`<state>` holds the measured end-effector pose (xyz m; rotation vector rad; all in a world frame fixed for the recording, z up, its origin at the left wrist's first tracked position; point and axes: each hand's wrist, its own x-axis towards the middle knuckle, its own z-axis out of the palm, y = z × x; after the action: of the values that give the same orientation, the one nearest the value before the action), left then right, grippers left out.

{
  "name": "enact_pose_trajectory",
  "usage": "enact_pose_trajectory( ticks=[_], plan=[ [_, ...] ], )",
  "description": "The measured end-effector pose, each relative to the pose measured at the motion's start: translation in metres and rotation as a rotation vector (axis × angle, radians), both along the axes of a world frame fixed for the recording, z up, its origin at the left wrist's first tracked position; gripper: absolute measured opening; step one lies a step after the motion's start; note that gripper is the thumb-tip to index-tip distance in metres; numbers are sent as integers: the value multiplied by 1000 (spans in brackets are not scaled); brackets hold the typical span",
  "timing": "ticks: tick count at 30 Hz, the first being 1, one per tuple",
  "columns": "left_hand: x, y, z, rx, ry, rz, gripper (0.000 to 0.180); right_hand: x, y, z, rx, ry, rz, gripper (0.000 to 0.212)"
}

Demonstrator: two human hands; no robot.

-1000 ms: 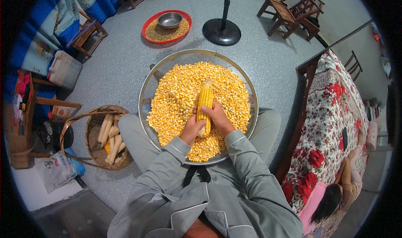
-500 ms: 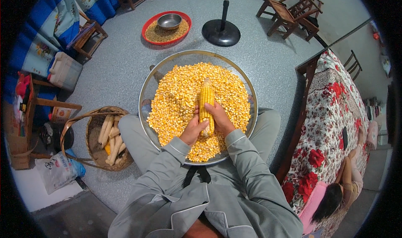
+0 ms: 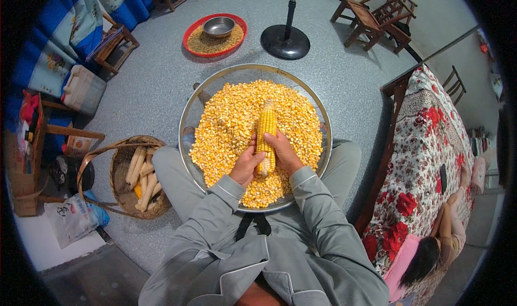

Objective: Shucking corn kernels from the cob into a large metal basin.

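Fingers (image 3: pixel 257 158) of left hand (image 3: pixel 245 167) and right hand (image 3: pixel 285 154) encircle mostly unshelled yellow corncob (image 3: pixel 266 124); loose golden kernels (image 3: pixel 229 117) below, bare pale cobs (image 3: pixel 135 166) at left.

Yellow corn cob (image 3: pixel 266 124) over loose kernels (image 3: pixel 229 128)

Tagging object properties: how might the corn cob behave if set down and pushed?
The corn cob is probably stiff, looking straight end to end. Its long, rounded shape suggests rolling, though the loose kernels beneath would likely slow it.
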<state>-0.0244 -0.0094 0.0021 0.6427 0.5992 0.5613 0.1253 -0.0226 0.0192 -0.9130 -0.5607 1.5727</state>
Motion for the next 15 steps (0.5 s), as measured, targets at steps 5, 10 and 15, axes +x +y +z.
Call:
enact_pose_trajectory(
  ticks=[5, 10, 15],
  plan=[
    [0, 1, 11, -41, -17, -16, 49, -1, -1, 2, -2, 40, -5, 35],
    [0, 0, 9, -3, 5, -11, 54, -1, -2, 7, 5, 35, 6, 34],
    [1, 0, 8, 19, 8, 21, 55, -1, -2, 9, 4, 83, 15, 38]
  ],
)
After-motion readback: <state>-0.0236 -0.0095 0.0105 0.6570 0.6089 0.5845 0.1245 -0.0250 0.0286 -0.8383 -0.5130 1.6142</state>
